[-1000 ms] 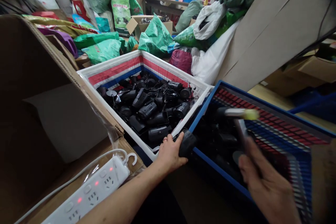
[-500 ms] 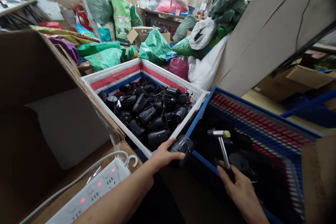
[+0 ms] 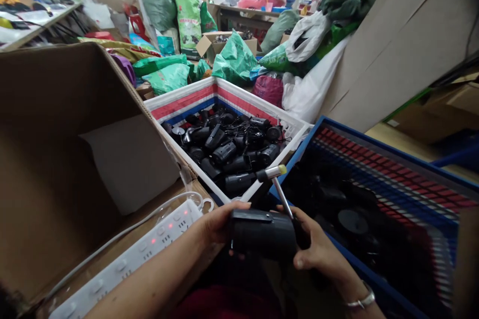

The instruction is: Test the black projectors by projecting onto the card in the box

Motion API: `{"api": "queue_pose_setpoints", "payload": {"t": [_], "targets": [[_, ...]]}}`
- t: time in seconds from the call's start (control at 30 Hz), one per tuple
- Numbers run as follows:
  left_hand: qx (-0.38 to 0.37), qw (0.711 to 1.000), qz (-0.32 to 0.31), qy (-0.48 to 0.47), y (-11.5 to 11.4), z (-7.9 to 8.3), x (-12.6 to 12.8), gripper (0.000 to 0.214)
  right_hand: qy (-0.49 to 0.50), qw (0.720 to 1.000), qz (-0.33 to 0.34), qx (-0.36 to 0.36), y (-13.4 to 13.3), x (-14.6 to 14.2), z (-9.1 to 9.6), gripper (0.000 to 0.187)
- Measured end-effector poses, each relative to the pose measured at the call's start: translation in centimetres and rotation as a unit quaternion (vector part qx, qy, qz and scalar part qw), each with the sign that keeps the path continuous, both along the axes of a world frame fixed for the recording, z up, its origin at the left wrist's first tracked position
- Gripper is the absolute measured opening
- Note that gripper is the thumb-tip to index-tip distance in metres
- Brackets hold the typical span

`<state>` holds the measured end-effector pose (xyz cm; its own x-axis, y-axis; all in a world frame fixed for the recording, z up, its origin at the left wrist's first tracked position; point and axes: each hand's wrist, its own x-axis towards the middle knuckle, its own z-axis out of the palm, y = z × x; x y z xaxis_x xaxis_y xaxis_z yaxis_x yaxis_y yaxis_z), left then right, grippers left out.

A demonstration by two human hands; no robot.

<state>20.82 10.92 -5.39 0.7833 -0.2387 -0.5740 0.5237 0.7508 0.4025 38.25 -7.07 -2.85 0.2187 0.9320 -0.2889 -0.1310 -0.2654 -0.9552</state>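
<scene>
My left hand (image 3: 217,222) is closed round the left end of a black cylindrical device (image 3: 262,232), held low in front of me. My right hand (image 3: 318,249) grips the handle of a small hammer (image 3: 279,187) and also rests against the right end of the device. The hammer's metal head with a yellowish tip (image 3: 271,173) points up and left above the device. Just beyond stands a white crate (image 3: 187,97) with red and blue stripes, full of several similar black devices (image 3: 228,152).
A blue crate (image 3: 377,147) with dark parts sits to the right. An open cardboard box (image 3: 75,134) stands at the left, with a white power strip (image 3: 149,244) with red lights on its flap. Green and white bags (image 3: 235,57) pile up behind. A large cardboard sheet (image 3: 396,35) leans at right.
My left hand drew the black device from the crate edge toward me. My right hand brought the hammer left out of the blue crate until both hands met at the device.
</scene>
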Motion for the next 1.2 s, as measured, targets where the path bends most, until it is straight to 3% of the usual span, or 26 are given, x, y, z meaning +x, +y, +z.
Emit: {"api": "queue_pose_setpoints", "payload": {"t": [0.13, 0.3, 0.53, 0.6, 0.67, 0.9, 1.13, 1.2], "targets": [[0.008, 0.999, 0.039, 0.013, 0.1, -0.1, -0.6, 0.055, -0.008, 1.000, 0.021, -0.010, -0.5, -1.5, 0.0, 0.102], [0.047, 0.993, 0.106, 0.028, 0.2, -0.6, -0.6, 0.048, -0.089, 0.996, -0.013, -0.022, -0.9, -3.1, 0.2, 0.082], [0.151, 0.968, 0.187, -0.066, 0.2, 1.2, -1.4, 0.062, -0.172, 0.973, -0.147, -0.034, -0.8, -4.3, 0.0, 0.073], [0.195, 0.954, 0.201, -0.105, -0.2, 1.8, -1.9, 0.078, -0.183, 0.968, -0.169, -0.035, -0.8, -4.5, -0.3, 0.071], [0.244, 0.936, 0.220, -0.125, -0.7, 2.1, -2.1, 0.085, -0.176, 0.966, -0.186, -0.034, -0.7, -4.7, -0.4, 0.071], [0.441, 0.840, 0.312, -0.053, -3.1, 2.1, -1.9, 0.043, -0.206, 0.941, -0.259, -0.064, -0.4, -6.0, -0.6, 0.072], [0.595, 0.722, 0.352, -0.020, -5.7, 2.2, -2.6, 0.021, -0.240, 0.915, -0.315, -0.074, 0.2, -7.6, -0.2, 0.074], [0.619, 0.705, 0.345, -0.024, -6.1, 1.8, -2.8, 0.019, -0.253, 0.910, -0.320, -0.078, 0.3, -7.7, -0.4, 0.076]]}}
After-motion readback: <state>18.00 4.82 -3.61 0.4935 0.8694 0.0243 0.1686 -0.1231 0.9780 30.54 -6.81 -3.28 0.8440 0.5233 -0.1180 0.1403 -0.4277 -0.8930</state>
